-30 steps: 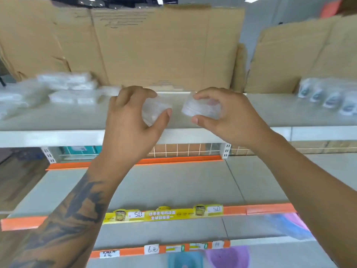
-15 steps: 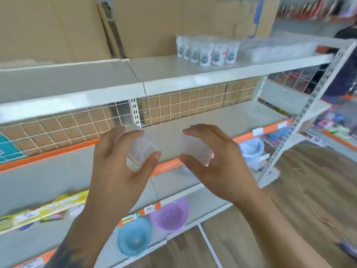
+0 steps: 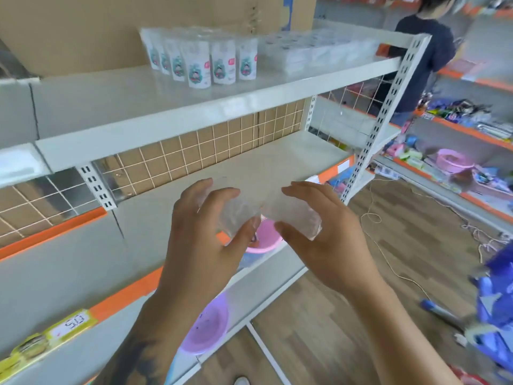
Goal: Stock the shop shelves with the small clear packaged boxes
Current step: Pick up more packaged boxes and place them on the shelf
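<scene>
- Shop aisle, white shelves [image 3: 194, 112] w/ orange edge strips, wood floor.
- Top shelf: white pouches [image 3: 205, 62] mid-shelf, clear packs [image 3: 313, 51] toward its right end.
- Left hand [image 3: 205, 245] grip curled round clear box [image 3: 236, 215], held in air in front of middle shelf's front edge.
- Right hand [image 3: 327, 240] grip pinching second clear box [image 3: 297, 215], just beside the first.
- Another person [image 3: 419, 59] at far right end.

Orange shelf edge [image 3: 52, 234] (pink basin [image 3: 263, 240] below).
</scene>
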The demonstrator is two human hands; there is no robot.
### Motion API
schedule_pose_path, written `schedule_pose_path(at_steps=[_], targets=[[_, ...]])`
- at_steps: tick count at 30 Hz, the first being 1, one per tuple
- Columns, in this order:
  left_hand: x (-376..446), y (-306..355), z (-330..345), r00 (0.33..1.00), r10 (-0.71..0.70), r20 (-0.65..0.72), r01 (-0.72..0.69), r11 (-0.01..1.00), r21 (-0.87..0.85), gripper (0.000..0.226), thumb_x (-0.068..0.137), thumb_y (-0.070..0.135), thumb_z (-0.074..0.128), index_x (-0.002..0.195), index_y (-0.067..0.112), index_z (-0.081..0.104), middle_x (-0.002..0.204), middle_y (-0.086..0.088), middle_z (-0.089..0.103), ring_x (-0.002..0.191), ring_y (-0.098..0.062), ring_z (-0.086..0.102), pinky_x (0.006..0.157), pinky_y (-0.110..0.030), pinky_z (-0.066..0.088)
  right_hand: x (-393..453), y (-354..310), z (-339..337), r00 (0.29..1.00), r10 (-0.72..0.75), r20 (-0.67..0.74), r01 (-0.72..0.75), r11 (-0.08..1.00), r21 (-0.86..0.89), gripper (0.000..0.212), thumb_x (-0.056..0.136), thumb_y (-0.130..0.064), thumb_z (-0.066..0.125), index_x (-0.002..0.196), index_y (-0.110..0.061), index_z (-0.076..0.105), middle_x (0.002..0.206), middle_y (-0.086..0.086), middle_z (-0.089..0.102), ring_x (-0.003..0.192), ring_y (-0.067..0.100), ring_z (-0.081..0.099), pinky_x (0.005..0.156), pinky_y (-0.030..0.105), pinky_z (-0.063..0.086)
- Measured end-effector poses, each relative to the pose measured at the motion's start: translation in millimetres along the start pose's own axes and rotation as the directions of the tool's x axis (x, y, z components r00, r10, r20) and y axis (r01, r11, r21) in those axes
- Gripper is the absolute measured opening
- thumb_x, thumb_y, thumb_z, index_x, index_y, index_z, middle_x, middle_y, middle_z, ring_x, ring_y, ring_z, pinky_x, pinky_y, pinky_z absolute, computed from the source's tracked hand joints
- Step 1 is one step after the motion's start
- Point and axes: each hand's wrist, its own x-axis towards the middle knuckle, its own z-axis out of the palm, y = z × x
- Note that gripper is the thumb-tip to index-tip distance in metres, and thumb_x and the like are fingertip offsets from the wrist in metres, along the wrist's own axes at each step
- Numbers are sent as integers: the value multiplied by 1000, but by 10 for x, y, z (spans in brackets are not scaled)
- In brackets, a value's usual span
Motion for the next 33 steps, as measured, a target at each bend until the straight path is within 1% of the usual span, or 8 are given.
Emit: schedule_pose_path(at_steps=[7,11,14,20,25,28,30,33], targets=[[699,77,421,997,73,-29,-75,996,-58,50,86,58,65,124,26,66,140,-4,54,133,-25,49,108,-24,36,608,272,-247,995,29,-97,-32,999,-34,47,85,-24,80,128,-31,65,134,-19,59,129,-1,52,104,17,41],[1045,209,620,991,119,-63,-123,990,-63,48,86,51,73,123,21,68,135,-8,57,128,-29,54,106,-38,43,933,407,-416,989,42,-143,-48,998,-40,47,84,-23,80,127,-32,65,134,-21,60,127,-3,52,98,10,38],[1304,300,751,983,164,-83,-169,983,-65,47,87,48,75,122,19,68,134,-9,58,128,-28,54,107,-42,43,1173,559,-555,986,48,-157,-55,998,-42,47,83,-23,80,126,-33,64,132,-21,61,123,-3,55,94,9,39],[1937,521,970,966,200,-166,-203,979,3,49,87,47,77,125,17,67,133,-12,57,126,-30,54,107,-43,44,1942,961,-879,980,24,-200,-24,1000,1,48,82,-30,82,126,-36,64,125,-24,62,115,-2,58,96,35,52],[2482,692,1246,935,217,-280,-188,974,125,53,86,50,77,126,17,67,132,-10,57,126,-27,55,109,-37,43,2823,1381,-1097,983,-128,-130,127,992,-11,49,84,-34,82,129,-36,62,128,-21,60,114,0,58,98,30,49],[2860,846,1468,912,188,-364,-117,971,210,53,84,52,78,127,22,66,134,-4,56,126,-19,54,106,-31,43,3485,1673,-1252,972,-235,-23,236,972,16,46,84,-37,81,126,-39,62,124,-23,60,110,-2,56,93,12,42],[3143,977,1597,895,131,-427,-36,974,223,52,83,54,77,127,28,65,131,2,55,122,-11,53,103,-18,40,3982,1812,-1338,952,-304,41,302,952,45,45,85,-36,81,125,-39,62,121,-26,59,108,-5,53,86,1,34],[3580,1104,1736,876,21,-483,102,968,228,51,82,57,75,124,32,64,121,10,51,111,-4,52,94,-7,37,4661,1919,-1421,909,-393,140,383,919,90,45,85,-37,81,126,-34,63,125,-22,60,110,0,53,90,7,36]])
